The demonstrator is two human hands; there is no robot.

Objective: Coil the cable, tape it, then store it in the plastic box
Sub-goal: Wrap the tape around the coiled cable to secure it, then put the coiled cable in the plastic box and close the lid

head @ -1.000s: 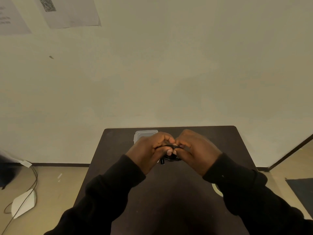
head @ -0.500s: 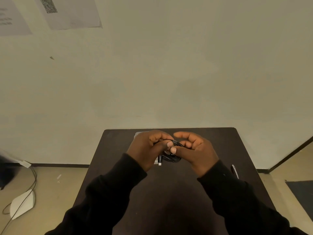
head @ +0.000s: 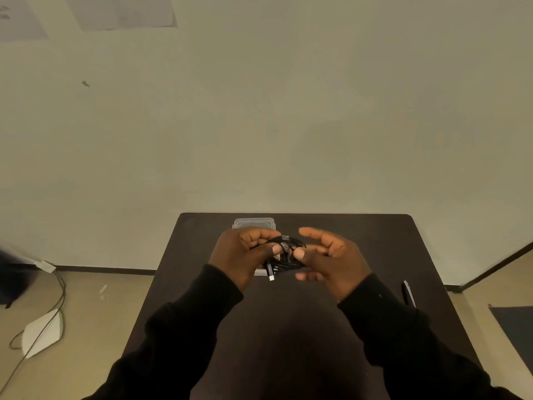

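cable (head: pixel 285 252): black, coiled bundle | 1 connector (head: pixel 271 276) dangling | left hand (head: pixel 239 255) grips

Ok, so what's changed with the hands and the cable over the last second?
The right hand has opened: its fingers lifted off the cable and spread, leaving only the thumb touching the coil. The right arm shifted too, uncovering a pen on the table. The left hand keeps gripping the coil, and the plastic box has stayed put.
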